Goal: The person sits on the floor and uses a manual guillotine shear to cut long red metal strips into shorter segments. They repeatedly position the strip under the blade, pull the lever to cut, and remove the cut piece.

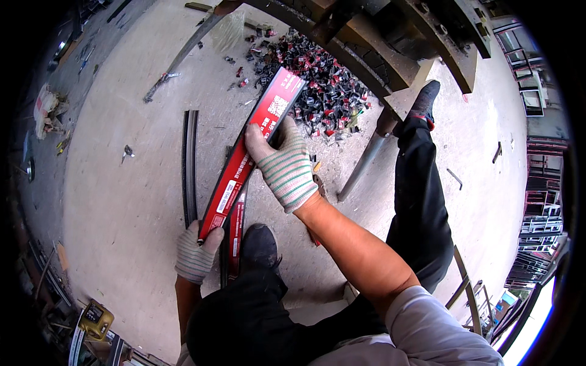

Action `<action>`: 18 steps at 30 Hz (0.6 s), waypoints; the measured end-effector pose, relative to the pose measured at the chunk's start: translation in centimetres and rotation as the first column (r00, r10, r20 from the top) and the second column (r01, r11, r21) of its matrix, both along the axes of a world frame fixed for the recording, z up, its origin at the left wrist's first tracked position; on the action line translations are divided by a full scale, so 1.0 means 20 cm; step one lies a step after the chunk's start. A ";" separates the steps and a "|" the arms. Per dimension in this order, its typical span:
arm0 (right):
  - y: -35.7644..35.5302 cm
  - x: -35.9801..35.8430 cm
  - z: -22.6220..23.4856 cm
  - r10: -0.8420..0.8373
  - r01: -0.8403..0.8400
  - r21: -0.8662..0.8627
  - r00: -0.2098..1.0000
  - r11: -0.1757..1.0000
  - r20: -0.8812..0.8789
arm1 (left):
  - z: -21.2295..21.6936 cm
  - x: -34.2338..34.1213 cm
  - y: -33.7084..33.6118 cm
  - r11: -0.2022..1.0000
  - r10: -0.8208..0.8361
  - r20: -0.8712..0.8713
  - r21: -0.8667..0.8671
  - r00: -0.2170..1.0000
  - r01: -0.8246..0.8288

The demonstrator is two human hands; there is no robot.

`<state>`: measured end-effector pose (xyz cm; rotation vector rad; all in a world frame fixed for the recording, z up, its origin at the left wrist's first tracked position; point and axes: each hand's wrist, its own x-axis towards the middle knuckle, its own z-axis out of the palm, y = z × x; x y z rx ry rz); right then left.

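A long black profile bar with red printed film (232,174) is slanted in front of me, its far end up and to the right. My right hand (284,161), in a striped knit glove, grips it past the middle, thumb on the film and fingers around the far edge. My left hand (198,253), gloved alike, holds the near end with its fingers closed on it. Below that bar, another red-filmed bar (236,235) is partly hidden beside my shoe (259,244). Left of it, dark grooved strips (190,165) stretch along the floor.
A heap of black and red offcuts (329,85) covers the floor ahead, under a dark metal machine (378,52). A round metal leg (362,160) stands right of centre. A yellow tape measure (96,318) sits at the lower left. Frames (540,238) line the right side.
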<state>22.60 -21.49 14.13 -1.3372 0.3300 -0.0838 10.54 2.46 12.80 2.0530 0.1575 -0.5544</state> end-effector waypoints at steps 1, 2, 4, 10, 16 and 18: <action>-0.01 0.02 0.02 0.000 0.000 -0.006 1.000 1.000 -0.027 | 0.03 0.02 -0.01 0.999 0.014 0.028 0.034 1.000 -0.015; -0.01 0.05 0.05 0.003 -0.003 -0.009 0.999 1.000 -0.034 | 0.05 0.03 -0.02 0.998 0.037 0.048 0.058 0.998 -0.040; -0.02 0.11 0.09 -0.009 0.006 -0.059 0.999 0.998 -0.038 | 0.11 0.06 -0.04 0.992 0.028 0.132 0.122 0.991 -0.044; -0.03 0.27 0.24 -0.020 0.006 -0.132 0.994 0.991 -0.110 | 0.22 0.17 -0.07 0.965 0.037 0.247 0.243 0.968 -0.099; -0.04 0.37 0.36 -0.024 0.007 -0.215 0.997 0.977 -0.072 | 0.28 0.26 -0.06 0.972 0.068 0.288 0.195 0.955 -0.128; -0.03 0.40 0.38 -0.022 0.008 -0.190 0.997 0.982 -0.070 | 0.29 0.29 -0.07 0.970 0.048 0.337 0.207 0.940 -0.124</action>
